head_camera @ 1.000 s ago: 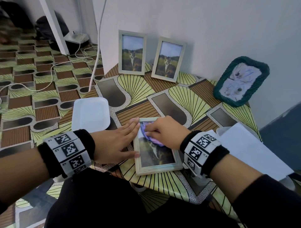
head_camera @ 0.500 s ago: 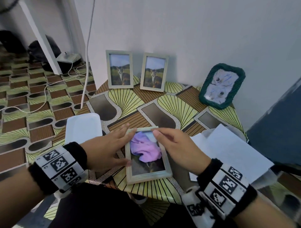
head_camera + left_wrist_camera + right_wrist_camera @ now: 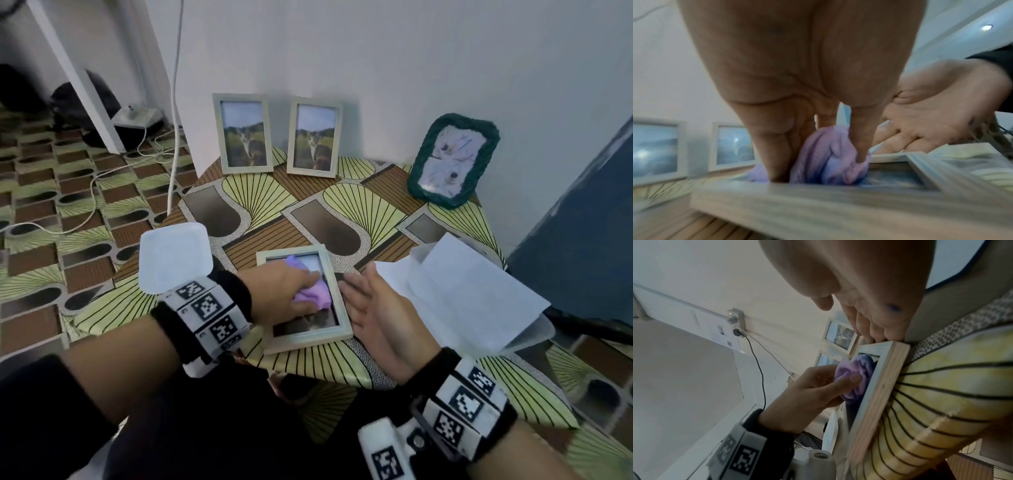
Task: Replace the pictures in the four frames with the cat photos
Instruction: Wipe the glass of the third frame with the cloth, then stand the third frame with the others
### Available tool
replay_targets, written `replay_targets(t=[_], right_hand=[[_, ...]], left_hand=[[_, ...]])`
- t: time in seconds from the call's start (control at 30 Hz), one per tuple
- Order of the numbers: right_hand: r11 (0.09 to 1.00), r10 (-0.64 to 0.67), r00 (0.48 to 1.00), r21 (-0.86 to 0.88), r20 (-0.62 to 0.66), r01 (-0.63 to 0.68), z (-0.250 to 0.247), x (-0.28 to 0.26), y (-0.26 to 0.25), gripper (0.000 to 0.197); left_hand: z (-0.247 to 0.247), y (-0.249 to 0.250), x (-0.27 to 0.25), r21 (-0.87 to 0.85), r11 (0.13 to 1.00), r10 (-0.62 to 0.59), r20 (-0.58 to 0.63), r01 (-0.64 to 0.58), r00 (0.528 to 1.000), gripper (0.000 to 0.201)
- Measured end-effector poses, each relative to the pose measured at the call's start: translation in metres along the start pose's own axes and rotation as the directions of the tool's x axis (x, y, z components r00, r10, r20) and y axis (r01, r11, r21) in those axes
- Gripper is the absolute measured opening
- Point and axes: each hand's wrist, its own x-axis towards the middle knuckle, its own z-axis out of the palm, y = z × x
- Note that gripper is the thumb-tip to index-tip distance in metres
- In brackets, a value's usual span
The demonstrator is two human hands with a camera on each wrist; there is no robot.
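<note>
A person wipes the glass of a picture frame lying flat on a small patterned table.

The left hand (image 3: 284, 294) pinches a bunched purple cloth (image 3: 315, 296) between thumb and fingers and presses it onto the pale wooden frame (image 3: 305, 337) near the table's front edge — a cat photo shows beneath the glass. The right hand (image 3: 380, 308) lies beside the frame with its fingers straight and together, fingertips against the frame's right side. Two matching frames (image 3: 244, 133) (image 3: 315, 137) with cat photos lean upright against the wall at the back; a green-rimmed frame (image 3: 454, 159) leans farther right — its picture is too pale to make out. White paper sheets (image 3: 476, 291) lie to the right, a white tray (image 3: 173, 257) to the left.
</note>
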Motion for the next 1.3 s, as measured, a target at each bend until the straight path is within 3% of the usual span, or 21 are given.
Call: replay_targets(t=[0.13, 0.2, 0.33, 0.43, 0.5, 0.57, 0.6, 0.67, 0.7, 0.77, 0.93, 1.03, 1.1, 1.17, 1.2, 1.3], right_hand=[[0.999, -0.009, 1.0, 0.034, 0.008, 0.009, 0.002, 0.0, 0.003, 0.054], [1.0, -0.008, 1.0, 0.024, 0.028, 0.007, 0.002, 0.0, 0.004, 0.041], [1.0, -0.026, 0.998, 0.0, 0.051, 0.026, 0.001, 0.0, 0.0, 0.021], [0.998, -0.037, 0.994, -0.04, 0.1, 0.041, 0.002, 0.001, -0.004, 0.019], [0.991, -0.063, 0.992, -0.113, 0.11, 0.075, 0.004, 0.0, -0.004, 0.036], [0.963, -0.087, 0.99, -0.244, 0.111, 0.112, 0.004, 0.002, 0.001, 0.053], [0.951, -0.089, 0.989, -0.286, 0.116, 0.119, 0.006, -0.001, 0.001, 0.052], [0.945, -0.075, 0.982, -0.301, 0.173, 0.126, 0.009, -0.003, 0.002, 0.03], [0.945, -0.075, 0.973, -0.296, 0.218, 0.139, 0.009, -0.002, 0.002, 0.031], [0.947, -0.075, 0.962, -0.283, 0.262, 0.15, 0.011, -0.002, 0.002, 0.042], [0.887, -0.128, 0.979, -0.423, 0.161, 0.186, 0.008, -0.006, -0.002, 0.03], [0.65, -0.199, 0.976, -0.732, 0.092, 0.202, -0.003, -0.005, -0.01, 0.063], [0.497, -0.242, 0.965, -0.841, 0.101, 0.213, -0.005, -0.004, -0.017, 0.063], [0.407, -0.276, 0.955, -0.887, 0.11, 0.22, -0.006, -0.001, -0.021, 0.055], [0.374, -0.28, 0.953, -0.901, 0.118, 0.221, -0.006, 0.0, -0.021, 0.049], [0.344, -0.245, 0.957, -0.91, 0.153, 0.233, -0.004, 0.006, -0.016, 0.033]], left_hand=[[-0.003, -0.016, -0.007, -0.193, 0.981, -0.008, -0.181, -0.028, 0.983, 0.037], [-0.009, -0.025, -0.017, -0.317, 0.946, -0.042, -0.313, -0.063, 0.949, 0.037], [-0.026, -0.054, -0.047, -0.32, 0.942, -0.13, -0.629, -0.103, 0.766, 0.037], [-0.03, -0.086, -0.07, -0.315, 0.948, -0.261, -0.665, 0.054, 0.699, 0.042], [-0.022, -0.104, -0.083, -0.299, 0.945, -0.303, -0.646, 0.134, 0.701, 0.037], [-0.007, -0.118, -0.092, -0.3, 0.93, -0.353, -0.56, 0.214, 0.749, 0.038], [0.003, -0.123, -0.095, -0.295, 0.912, -0.396, -0.443, 0.286, 0.804, 0.043], [0.022, -0.128, -0.098, -0.236, 0.89, -0.433, -0.164, 0.391, 0.886, 0.055], [0.031, -0.129, -0.098, -0.219, 0.891, -0.424, -0.086, 0.398, 0.902, 0.059], [0.038, -0.128, -0.098, -0.248, 0.887, -0.412, -0.041, 0.39, 0.91, 0.068], [0.019, -0.121, -0.103, -0.351, 0.866, -0.406, -0.079, 0.356, 0.91, 0.083], [0.005, -0.106, -0.107, -0.309, 0.904, -0.393, -0.329, 0.295, 0.859, 0.073], [0.001, -0.085, -0.106, -0.328, 0.916, -0.376, -0.504, 0.23, 0.778, 0.055], [0.004, -0.062, -0.098, -0.364, 0.911, -0.381, -0.562, 0.194, 0.734, 0.038], [0.009, -0.052, -0.094, -0.379, 0.903, -0.392, -0.536, 0.202, 0.748, 0.036], [0.027, -0.031, -0.08, -0.278, 0.925, -0.347, -0.349, 0.258, 0.87, 0.046]])
